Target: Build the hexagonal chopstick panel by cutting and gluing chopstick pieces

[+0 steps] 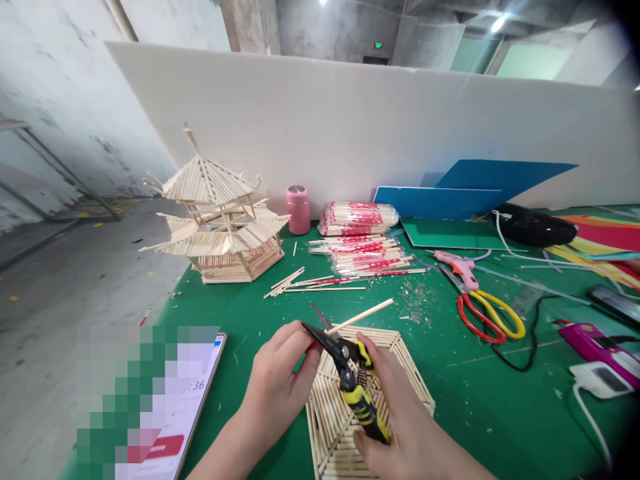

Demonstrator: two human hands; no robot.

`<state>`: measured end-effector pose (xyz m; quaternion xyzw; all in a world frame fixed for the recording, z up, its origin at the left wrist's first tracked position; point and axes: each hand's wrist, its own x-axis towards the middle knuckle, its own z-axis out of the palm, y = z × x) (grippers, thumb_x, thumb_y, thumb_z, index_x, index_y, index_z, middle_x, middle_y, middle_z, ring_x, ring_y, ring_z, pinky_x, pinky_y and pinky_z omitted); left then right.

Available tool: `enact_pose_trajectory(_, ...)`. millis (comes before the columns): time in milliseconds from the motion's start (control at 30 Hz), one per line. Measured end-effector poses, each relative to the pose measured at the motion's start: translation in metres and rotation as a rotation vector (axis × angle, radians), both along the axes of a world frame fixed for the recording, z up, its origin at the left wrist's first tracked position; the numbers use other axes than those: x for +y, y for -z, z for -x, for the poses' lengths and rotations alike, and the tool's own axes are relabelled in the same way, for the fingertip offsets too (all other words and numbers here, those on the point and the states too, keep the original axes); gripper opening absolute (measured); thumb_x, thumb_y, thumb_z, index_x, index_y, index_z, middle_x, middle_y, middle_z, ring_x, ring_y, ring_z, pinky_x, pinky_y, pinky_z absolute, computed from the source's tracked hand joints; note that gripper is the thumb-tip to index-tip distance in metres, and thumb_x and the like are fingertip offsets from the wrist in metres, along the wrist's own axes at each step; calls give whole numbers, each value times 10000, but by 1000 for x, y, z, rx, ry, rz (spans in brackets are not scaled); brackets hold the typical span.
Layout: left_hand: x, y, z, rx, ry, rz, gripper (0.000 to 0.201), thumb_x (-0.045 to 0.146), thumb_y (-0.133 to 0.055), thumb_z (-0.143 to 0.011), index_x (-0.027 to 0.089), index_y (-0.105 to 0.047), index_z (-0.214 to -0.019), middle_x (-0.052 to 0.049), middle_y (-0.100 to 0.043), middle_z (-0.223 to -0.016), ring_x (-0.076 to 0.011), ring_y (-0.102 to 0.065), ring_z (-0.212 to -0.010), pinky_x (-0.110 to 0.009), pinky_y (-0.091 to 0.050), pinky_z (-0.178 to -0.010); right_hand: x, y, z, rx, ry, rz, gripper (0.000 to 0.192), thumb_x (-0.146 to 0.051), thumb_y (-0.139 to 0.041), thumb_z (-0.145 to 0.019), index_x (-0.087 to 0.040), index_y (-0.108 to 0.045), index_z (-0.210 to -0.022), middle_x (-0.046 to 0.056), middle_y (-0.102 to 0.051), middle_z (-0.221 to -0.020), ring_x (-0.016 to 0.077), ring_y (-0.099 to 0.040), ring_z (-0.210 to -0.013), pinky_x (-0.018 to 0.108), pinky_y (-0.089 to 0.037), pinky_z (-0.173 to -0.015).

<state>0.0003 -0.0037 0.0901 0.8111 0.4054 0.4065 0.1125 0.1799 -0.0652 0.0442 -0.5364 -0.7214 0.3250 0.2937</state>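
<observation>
Pinching stick (367, 314) in nearly closed left hand (280, 370); gripping open-bladed shears (347, 379) in curled right hand (400, 410), with slatted panel (327, 407) underneath.

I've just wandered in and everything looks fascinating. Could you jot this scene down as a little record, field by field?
Surface: green table
Right hand: grips black-and-yellow cutters, blades spread
Left hand: fingers close to the blades; its grip is partly hidden
Loose stick: slants up and right from the blades
Beneath the hands: flat panel of sticks
Far left: tiered-roof stick model
Behind: pink container, wrapped stick bundles
Right side: scissors, pink glue gun
Near left: phone, screen partly blurred
</observation>
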Motion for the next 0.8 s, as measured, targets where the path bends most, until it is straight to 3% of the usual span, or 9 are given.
enact_pose_trajectory(233, -1, 6, 0, -79, 35, 14, 161, 53, -430, -765, 168, -488, -668, 32, -500, -602, -62, -457, -519, -132, -353, -456, 0, -14, -5, -50, -52, 86, 958, -170, -583, -555, -190, -54, -1353, 142, -283, -1319, 309, -273, -1212, 492, -235, -988)
enact_pose_trajectory(467, -2, 10, -4, -52, 54, 7, 162, 54, -411, -778, 168, -483, -690, 24, -511, -611, -69, -479, -547, -135, -359, -472, -4, -12, -9, 25, -102, 173, 939, -179, -586, -562, -149, -76, -1351, 148, -255, -1373, 298, -260, -1243, 459, -228, -1011)
enact_pose_trajectory(800, -2, 11, -5, 65, 38, -40, 165, 96, -380, -810, 178, -469, -697, 4, -538, -631, -98, -485, -552, -187, -387, -508, -4, -12, -4, 177, -72, 110, 835, -107, -555, -552, -170, -181, -1296, 137, -376, -1300, 285, -373, -1181, 415, -292, -985)
